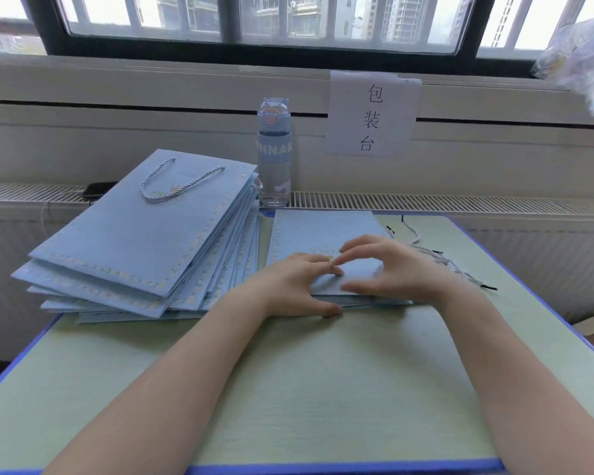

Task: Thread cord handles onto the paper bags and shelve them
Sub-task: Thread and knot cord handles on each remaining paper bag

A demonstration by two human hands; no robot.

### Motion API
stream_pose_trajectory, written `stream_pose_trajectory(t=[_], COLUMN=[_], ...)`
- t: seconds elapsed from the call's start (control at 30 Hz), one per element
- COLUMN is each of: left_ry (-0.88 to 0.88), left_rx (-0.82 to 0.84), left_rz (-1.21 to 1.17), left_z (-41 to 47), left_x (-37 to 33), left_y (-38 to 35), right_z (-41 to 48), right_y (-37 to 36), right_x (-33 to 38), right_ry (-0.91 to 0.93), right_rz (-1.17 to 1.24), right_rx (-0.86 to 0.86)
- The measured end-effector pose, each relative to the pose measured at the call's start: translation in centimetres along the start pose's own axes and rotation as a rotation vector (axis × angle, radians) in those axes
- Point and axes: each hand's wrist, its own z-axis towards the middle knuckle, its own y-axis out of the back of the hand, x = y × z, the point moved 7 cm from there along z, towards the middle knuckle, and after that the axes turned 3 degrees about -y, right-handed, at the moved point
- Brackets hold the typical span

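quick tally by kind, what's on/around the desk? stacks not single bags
Bag stacks: 2, finished, flat under the hands
Loose cord bunch: 1, strands too tangled to count
Bottle: 1
Paper sign: 1
Hands: 2, left, right
Total: 7

Both hands (350, 279) and forearms are bare, sleeveless, without jewellery

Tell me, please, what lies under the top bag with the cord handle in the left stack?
Under the top bag lie more flat blue bags, fanned out on the table. Only their edges show; their handles are hidden.
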Motion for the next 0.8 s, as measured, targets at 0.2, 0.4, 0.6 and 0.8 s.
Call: stream_pose_trajectory(t=[0.2,0.4,0.6,0.8], left_ry=[0.061,0.07,-0.062,0.143], left_rx=[0.042,-0.039,-0.851,-1.044], left_rz=[-0.037,-0.057,0.175,-0.349], left_z=[-0.2,0.0,-2.6,-3.5], left_x=[1.0,1.0,-0.6,0.6], left_y=[0.1,0.9,7.6,7.7], right_z=[-0.7,-0.8,-1.2,-1.7], right_y=[-0.8,1.5,4.4,5.3], right_x=[-2.0,-1.6,-0.8,0.5], right_ry=[-0.2,-0.151,-0.011,0.104], right_rz=[-0.201,-0.067,0.006,-0.017], right_rx=[0.194,-0.004,-0.405,-0.633])
